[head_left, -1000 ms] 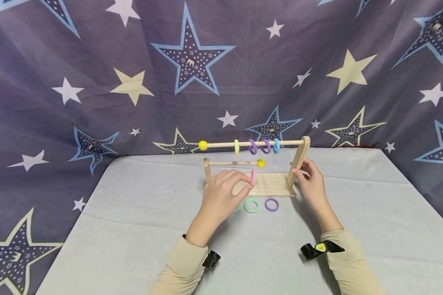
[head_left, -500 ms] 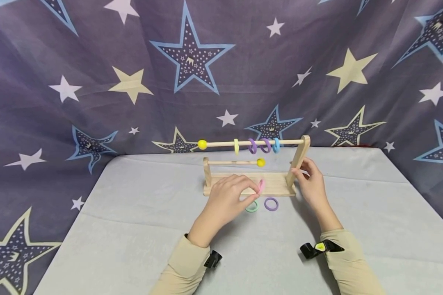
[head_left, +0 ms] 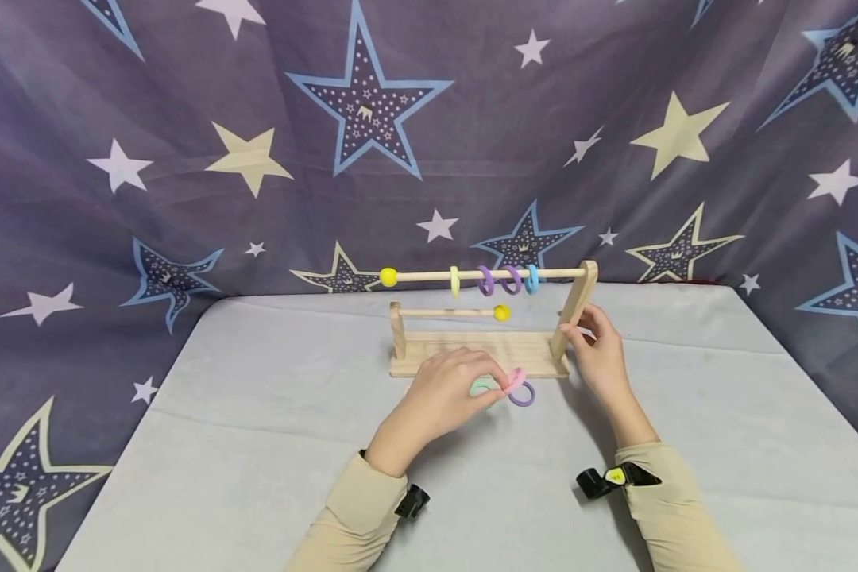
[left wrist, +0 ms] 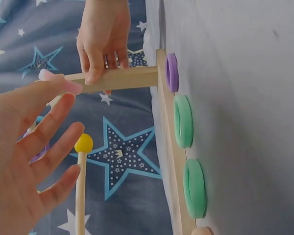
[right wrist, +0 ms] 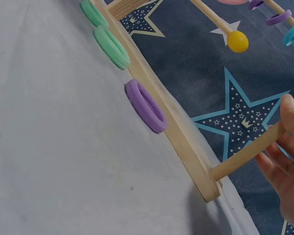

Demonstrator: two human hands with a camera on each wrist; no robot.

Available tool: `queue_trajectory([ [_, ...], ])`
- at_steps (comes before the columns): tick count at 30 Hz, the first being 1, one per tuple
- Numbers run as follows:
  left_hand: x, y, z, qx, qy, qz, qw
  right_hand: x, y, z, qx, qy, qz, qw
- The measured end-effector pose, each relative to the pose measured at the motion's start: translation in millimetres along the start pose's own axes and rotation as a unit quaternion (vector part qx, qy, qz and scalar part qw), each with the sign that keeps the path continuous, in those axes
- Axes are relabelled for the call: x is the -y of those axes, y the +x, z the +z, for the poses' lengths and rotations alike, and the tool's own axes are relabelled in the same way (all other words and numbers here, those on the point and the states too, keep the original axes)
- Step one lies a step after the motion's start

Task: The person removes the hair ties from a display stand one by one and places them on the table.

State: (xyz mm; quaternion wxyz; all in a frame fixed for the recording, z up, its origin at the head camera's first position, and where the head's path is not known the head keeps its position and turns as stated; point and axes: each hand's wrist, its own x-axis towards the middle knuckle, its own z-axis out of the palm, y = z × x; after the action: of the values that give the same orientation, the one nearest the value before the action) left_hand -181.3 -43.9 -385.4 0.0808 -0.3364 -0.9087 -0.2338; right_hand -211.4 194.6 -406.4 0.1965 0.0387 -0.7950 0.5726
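Observation:
My left hand (head_left: 457,391) pinches a pink hair tie (head_left: 516,380) between thumb and index finger; the other fingers spread loosely in the left wrist view. The pink hair tie overlaps a purple hair tie (head_left: 522,395) in the head view. Beside that, a green hair tie (head_left: 481,387) is partly hidden by the left hand, and a second green one (left wrist: 194,188) shows in the left wrist view. My right hand (head_left: 602,357) holds the taller upright post (head_left: 573,308) of a wooden rack (head_left: 472,344), thumb on one side and fingers on the other.
On the rack's upper rod (head_left: 422,276) hang a yellow hair tie (head_left: 454,282), two purple ones (head_left: 485,281) and a blue one (head_left: 532,280). The lower rod (head_left: 446,312) ends in a yellow ball (head_left: 501,313). Behind the grey-covered table (head_left: 257,445) hangs a star-patterned cloth (head_left: 186,119).
My left hand has lowered the pink hair tie from in front of the lower rod, moving it rightward and nearer, down to the purple hair tie. The right hand keeps its hold on the post.

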Motion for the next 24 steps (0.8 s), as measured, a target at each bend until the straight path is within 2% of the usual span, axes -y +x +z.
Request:
queue_trajectory([
  [9, -4.2, 3.2, 2.1, 0.036, -0.021, -0.010, 0.9991, 1, 2.0, 1, 0.003, -0.002, -0.007, 1.0000],
  [14, -4.9, 6.8, 7.4, 0.050, 0.000, 0.001, 0.9988, -1, 2.2, 1, 0.002, -0.005, -0.006, 1.0000],
  [16, -5.2, 8.2, 8.8, 0.053, 0.011, 0.007, 0.9985, -12, 4.5, 1, 0.002, -0.008, -0.008, 0.9999],
  [20, -7.3, 11.9, 9.6, 0.063, 0.035, 0.020, 0.9972, -17, 5.1, 0, 0.001, -0.002, -0.001, 1.0000],
  [24, -9.8, 16.0, 11.2, 0.072, 0.058, 0.037, 0.9950, -3, 0.1, -1, 0.000, -0.002, 0.000, 1.0000],
])
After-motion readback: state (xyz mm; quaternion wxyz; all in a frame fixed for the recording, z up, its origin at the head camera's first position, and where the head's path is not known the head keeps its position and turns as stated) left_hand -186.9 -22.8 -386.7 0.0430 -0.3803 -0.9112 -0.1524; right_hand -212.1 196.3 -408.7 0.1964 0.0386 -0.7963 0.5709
